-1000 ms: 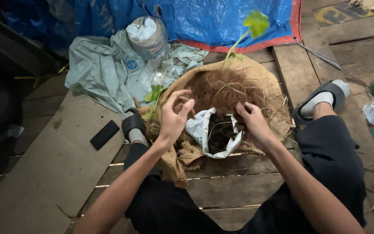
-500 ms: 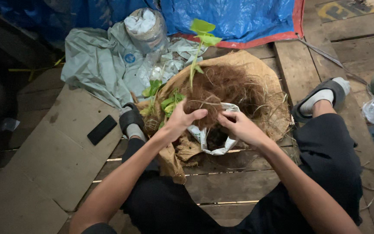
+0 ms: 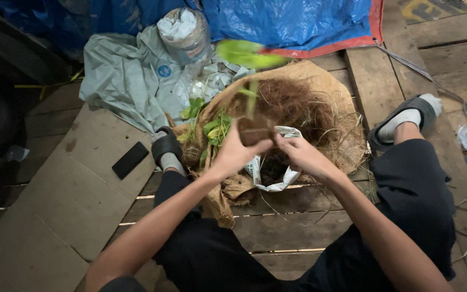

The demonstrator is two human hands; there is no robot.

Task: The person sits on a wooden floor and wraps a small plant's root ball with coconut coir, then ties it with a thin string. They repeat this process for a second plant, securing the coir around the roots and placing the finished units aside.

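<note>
Both my hands meet over a small white bag (image 3: 268,176) of dark soil on a burlap sack (image 3: 320,86). My left hand (image 3: 234,154) and my right hand (image 3: 298,154) together grip the brown root ball (image 3: 254,130) of a seedling, held just above the bag. Its thin stem rises to a blurred green leaf (image 3: 247,53). A heap of brown coconut fibre (image 3: 293,105) lies on the sack behind the hands. More small green seedlings (image 3: 214,127) lie at the sack's left side.
A grey plastic sheet (image 3: 122,81) and a stuffed clear bag (image 3: 185,32) lie at the back left, a blue tarp (image 3: 293,21) behind. A black phone (image 3: 129,160) rests on cardboard (image 3: 55,211). My sandalled feet (image 3: 404,121) flank the sack on wooden planks.
The seedling has come from the right side of the sack toward the middle, and both hands have closed around its root ball above the white bag.
</note>
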